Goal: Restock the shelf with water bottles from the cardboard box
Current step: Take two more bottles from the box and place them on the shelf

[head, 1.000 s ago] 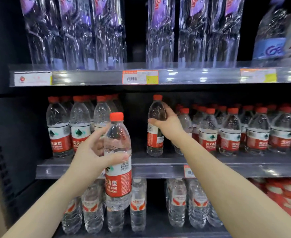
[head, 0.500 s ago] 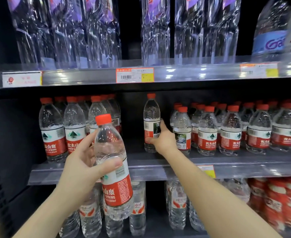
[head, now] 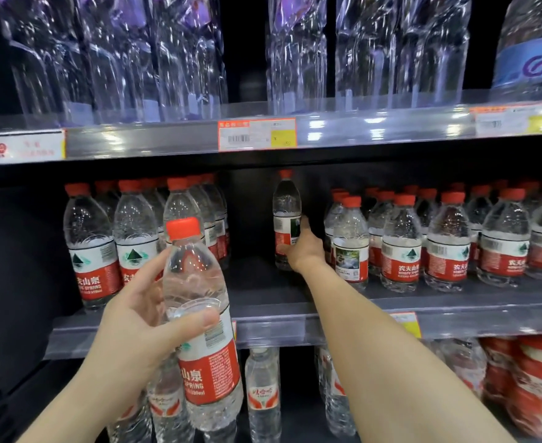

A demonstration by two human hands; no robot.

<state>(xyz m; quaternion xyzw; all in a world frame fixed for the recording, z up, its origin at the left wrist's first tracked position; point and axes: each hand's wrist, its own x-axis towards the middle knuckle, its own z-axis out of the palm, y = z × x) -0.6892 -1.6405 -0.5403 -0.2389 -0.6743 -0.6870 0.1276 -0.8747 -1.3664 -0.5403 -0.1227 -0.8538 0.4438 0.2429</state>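
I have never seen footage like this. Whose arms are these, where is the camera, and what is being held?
There is no machine here. A person wears one wide-angle camera on the head, looking forward and down, so both arms reach in from below. The left hand grips a red-capped water bottle, slightly tilted, in front of the middle shelf. The right hand reaches deeper and holds a lone bottle upright in the gap between the left group and right group of like bottles on that shelf. Above stand tall clear bottles, with a price tag on the upper shelf's edge.
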